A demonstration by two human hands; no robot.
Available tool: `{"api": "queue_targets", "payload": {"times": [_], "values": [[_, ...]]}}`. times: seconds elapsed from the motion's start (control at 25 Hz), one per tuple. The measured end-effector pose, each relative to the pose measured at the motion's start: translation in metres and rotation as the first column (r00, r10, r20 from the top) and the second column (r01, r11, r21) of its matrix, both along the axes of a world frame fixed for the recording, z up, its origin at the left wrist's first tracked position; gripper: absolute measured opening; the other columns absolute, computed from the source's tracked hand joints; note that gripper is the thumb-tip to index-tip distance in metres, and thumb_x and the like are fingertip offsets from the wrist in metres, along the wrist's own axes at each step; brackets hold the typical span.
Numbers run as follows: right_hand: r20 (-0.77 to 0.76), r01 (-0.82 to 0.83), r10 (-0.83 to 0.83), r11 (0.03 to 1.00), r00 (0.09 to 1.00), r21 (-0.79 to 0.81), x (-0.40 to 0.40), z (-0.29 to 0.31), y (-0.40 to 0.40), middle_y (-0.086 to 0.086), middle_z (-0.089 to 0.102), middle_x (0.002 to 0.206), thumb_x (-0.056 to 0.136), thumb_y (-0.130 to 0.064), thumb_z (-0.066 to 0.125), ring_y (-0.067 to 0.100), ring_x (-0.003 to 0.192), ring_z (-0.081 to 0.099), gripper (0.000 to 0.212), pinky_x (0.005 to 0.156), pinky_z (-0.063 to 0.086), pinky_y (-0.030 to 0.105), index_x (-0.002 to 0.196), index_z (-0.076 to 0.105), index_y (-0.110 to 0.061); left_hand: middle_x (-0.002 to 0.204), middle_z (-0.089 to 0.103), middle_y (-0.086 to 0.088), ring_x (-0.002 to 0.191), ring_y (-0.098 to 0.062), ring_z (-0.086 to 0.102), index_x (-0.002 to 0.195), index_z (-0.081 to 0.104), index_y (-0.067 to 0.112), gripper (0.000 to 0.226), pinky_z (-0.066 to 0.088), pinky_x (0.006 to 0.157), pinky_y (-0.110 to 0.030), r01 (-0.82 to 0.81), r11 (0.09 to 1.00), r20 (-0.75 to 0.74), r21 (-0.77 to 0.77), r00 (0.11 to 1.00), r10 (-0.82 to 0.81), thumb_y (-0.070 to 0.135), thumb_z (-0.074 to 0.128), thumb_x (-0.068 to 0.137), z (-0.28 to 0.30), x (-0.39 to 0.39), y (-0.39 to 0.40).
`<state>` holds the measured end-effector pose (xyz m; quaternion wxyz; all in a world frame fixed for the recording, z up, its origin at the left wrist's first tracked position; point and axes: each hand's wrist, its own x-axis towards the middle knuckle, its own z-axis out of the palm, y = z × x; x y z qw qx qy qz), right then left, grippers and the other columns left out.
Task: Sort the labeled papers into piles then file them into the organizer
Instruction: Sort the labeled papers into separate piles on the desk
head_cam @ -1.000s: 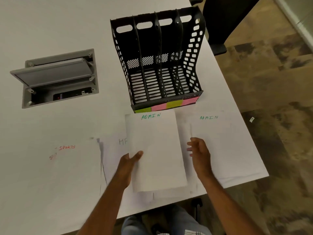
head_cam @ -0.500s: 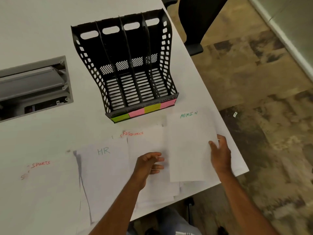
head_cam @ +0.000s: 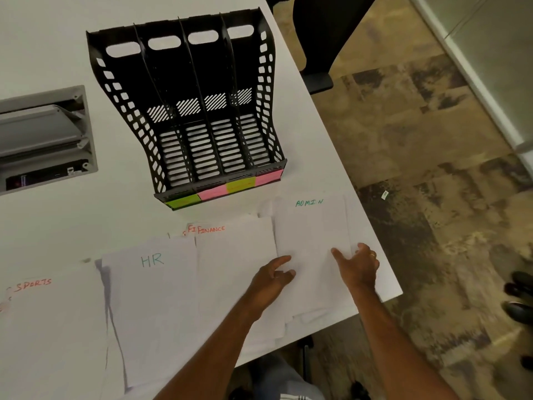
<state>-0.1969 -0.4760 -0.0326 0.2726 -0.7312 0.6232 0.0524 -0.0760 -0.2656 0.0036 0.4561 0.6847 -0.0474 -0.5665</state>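
Four paper piles lie along the white table's near edge: SPORTS (head_cam: 52,327) at the left, then HR (head_cam: 150,298), FINANCE (head_cam: 230,255) and ADMIN (head_cam: 311,232) at the right. The black four-slot organizer (head_cam: 187,111) stands behind them, empty, with green, pink and yellow sticky labels on its front lip. My left hand (head_cam: 272,280) rests on the seam between the FINANCE and ADMIN piles, index finger stretched out. My right hand (head_cam: 357,265) lies flat on the right edge of the ADMIN pile, fingers spread. Neither hand grips a sheet.
A grey recessed cable box (head_cam: 43,140) with its lid up sits in the table at the left. The table's right edge (head_cam: 360,197) runs close to the ADMIN pile. A dark chair (head_cam: 323,39) stands beyond the corner. Dark shoes (head_cam: 519,298) show on the floor at the right.
The ADMIN sheet that my left hand held went rightward to my right hand and now lies on the ADMIN pile. Both hands have let go and rest on the papers. The view shifted right.
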Motion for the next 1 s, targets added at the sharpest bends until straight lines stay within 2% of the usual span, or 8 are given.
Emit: {"api": "queue_targets", "payload": {"times": [0.08,0.24,0.44,0.48,0.56,0.68,0.88,1.0], "values": [[0.017,0.031,-0.032,0.998,0.999,0.052,0.004,0.001,-0.007,0.02,0.056,0.132,0.079,-0.051,0.078,0.041,0.126,0.045,0.079,0.096,0.046,0.05,0.136,0.048,-0.006,0.152,0.044,0.004,0.134,-0.015,0.046,0.15,0.04,0.032,0.055,0.04,0.11,-0.03,0.095,0.993,0.047,0.07,0.994,-0.098,0.04,0.059,0.099,-0.003,-0.004,-0.006],[-0.043,-0.016,0.019,0.997,0.999,0.073,0.007,0.001,-0.016,0.02,0.054,0.126,0.076,-0.053,0.079,0.039,0.118,0.048,0.068,0.095,0.044,0.044,0.123,0.058,-0.008,0.158,0.039,0.001,0.138,-0.017,0.044,0.153,0.035,0.029,0.055,0.037,0.114,-0.033,0.133,0.985,0.103,0.111,0.984,-0.144,0.035,0.054,0.102,-0.006,-0.005,-0.007],[0.036,0.058,-0.067,0.977,0.997,0.207,0.006,0.004,-0.026,0.013,0.062,0.117,0.076,-0.05,0.081,0.031,0.1,0.061,0.061,0.086,0.055,0.041,0.116,0.052,-0.012,0.157,0.04,0.002,0.137,-0.017,0.045,0.152,0.037,0.029,0.052,0.038,0.115,-0.035,0.138,0.985,0.158,0.106,0.975,-0.154,0.033,0.053,0.103,-0.004,-0.006,-0.008],[0.027,0.064,-0.071,0.976,0.997,0.206,0.005,0.006,-0.026,0.013,0.063,0.118,0.077,-0.05,0.08,0.031,0.103,0.061,0.062,0.085,0.053,0.04,0.118,0.053,-0.012,0.157,0.041,0.002,0.137,-0.017,0.046,0.152,0.038,0.029,0.052,0.038,0.115,-0.035,0.138,0.985,0.168,0.104,0.974,-0.154,0.032,0.053,0.103,-0.005,-0.006,-0.008],[-0.03,0.016,-0.014,0.996,0.999,0.092,0.005,0.008,-0.021,0.013,0.058,0.126,0.075,-0.05,0.081,0.034,0.115,0.055,0.068,0.084,0.051,0.043,0.125,0.054,-0.012,0.157,0.041,0.003,0.137,-0.017,0.046,0.151,0.039,0.029,0.051,0.037,0.115,-0.035,0.13,0.987,0.172,0.098,0.974,-0.145,0.03,0.053,0.103,-0.009,-0.008,-0.007],[-0.041,-0.046,0.046,0.999,0.998,-0.02,0.002,0.01,-0.01,0.015,0.049,0.138,0.073,-0.05,0.083,0.036,0.126,0.046,0.085,0.089,0.052,0.049,0.138,0.047,-0.01,0.159,0.037,0.005,0.138,-0.017,0.045,0.151,0.04,0.027,0.052,0.036,0.116,-0.034,0.157,0.984,0.205,0.088,0.963,-0.172,0.027,0.056,0.102,-0.015,-0.013,-0.004],[-0.027,0.003,0.001,0.989,1.0,0.151,0.01,0.014,-0.015,0.015,0.059,0.132,0.072,-0.061,0.078,0.035,0.121,0.056,0.088,0.099,0.05,0.047,0.136,0.049,-0.009,0.165,0.023,0.007,0.143,-0.015,0.041,0.151,0.04,0.027,0.051,0.035,0.118,-0.033,0.271,0.96,0.324,0.077,0.903,-0.281,0.021,0.054,0.102,-0.03,-0.016,0.006],[-0.103,-0.056,0.069,0.99,0.992,0.131,0.015,0.013,-0.014,0.018,0.053,0.134,0.073,-0.068,0.074,0.038,0.127,0.046,0.088,0.099,0.045,0.045,0.135,0.054,-0.008,0.166,0.02,0.01,0.147,-0.013,0.033,0.151,0.038,0.029,0.053,0.029,0.121,-0.033,0.286,0.955,0.357,0.073,0.887,-0.293,0.022,0.055,0.102,-0.041,-0.021,0.012]]}}
